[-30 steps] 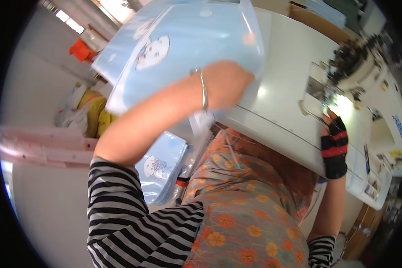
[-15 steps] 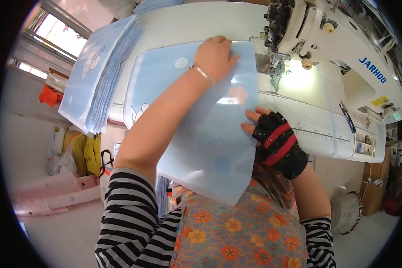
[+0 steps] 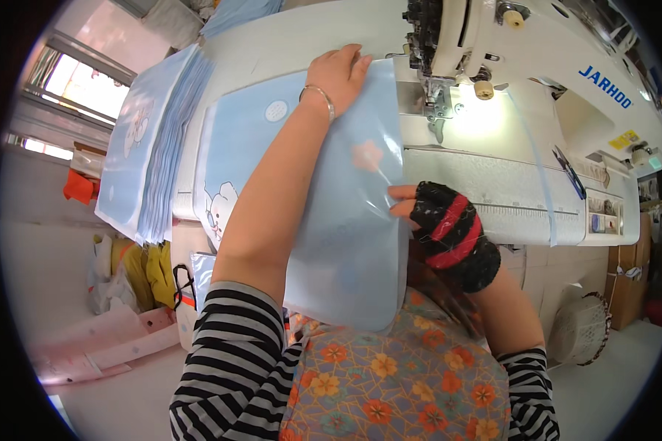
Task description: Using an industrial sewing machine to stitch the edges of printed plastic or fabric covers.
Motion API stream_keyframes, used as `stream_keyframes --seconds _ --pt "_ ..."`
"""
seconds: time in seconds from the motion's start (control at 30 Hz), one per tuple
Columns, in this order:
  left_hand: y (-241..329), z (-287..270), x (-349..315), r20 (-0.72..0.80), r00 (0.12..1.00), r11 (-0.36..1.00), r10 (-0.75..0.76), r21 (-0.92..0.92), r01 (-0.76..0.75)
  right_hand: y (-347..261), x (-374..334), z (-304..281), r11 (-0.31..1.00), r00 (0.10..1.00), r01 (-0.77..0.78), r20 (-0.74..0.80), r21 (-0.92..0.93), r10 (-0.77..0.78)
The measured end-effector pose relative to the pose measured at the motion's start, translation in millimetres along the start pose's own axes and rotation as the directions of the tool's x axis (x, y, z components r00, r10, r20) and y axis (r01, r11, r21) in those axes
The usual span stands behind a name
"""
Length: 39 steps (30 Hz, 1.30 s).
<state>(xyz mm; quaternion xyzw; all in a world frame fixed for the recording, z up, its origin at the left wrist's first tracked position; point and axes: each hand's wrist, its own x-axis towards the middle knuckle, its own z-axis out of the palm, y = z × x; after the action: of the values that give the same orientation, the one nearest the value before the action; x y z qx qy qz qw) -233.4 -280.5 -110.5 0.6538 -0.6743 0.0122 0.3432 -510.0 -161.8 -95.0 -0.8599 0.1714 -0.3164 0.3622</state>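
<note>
At the near edge of the counter [image 3: 309, 33], I had one glossy light-blue sheet [image 3: 346, 250] lying partly on top, its lower end hanging over toward the flowered apron [image 3: 397, 375]. Hands apart: left hand [image 3: 334, 79] lay palm-down at the sheet's far edge; right hand [image 3: 449, 231], in a fingerless glove, had its fingertips at the sheet's right edge. Pinching or only touching, I couldn't tell. That edge sat just left of the presser foot [image 3: 438, 129] of the sewing machine [image 3: 544, 66], not under it. Stack of blue sheets [image 3: 148, 143] lay along the counter's left edge; snips [image 3: 568, 173] near its right edge. Step in hand, my read: lining the sheet up beside the machine. Next move called for keeping it flat, right edge straight to the foot, overhang not dragging it askew.
</note>
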Motion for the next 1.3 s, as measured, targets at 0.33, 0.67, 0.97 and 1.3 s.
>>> stream_keyframes --seconds 0.33,0.67,0.97,1.3 --pt "3 -14 5 0.227 0.965 0.990 -0.130 -0.026 0.139 7 -3 9 0.999 0.999 0.049 -0.019 -0.014 -0.050" --pt "8 0 3 0.175 0.984 0.924 0.040 0.369 -0.103 6 -4 8 0.994 0.997 0.046 -0.054 -0.095 -0.051" --pt "27 -5 -15 0.234 0.953 0.939 0.193 0.239 -0.249 11 5 14 0.917 0.994 0.108 0.020 -0.384 -0.109" --pt "101 0 -89 0.299 0.923 0.927 0.242 0.208 -0.311 2 -37 -8 0.901 0.996 0.055 -0.038 -0.430 -0.079"
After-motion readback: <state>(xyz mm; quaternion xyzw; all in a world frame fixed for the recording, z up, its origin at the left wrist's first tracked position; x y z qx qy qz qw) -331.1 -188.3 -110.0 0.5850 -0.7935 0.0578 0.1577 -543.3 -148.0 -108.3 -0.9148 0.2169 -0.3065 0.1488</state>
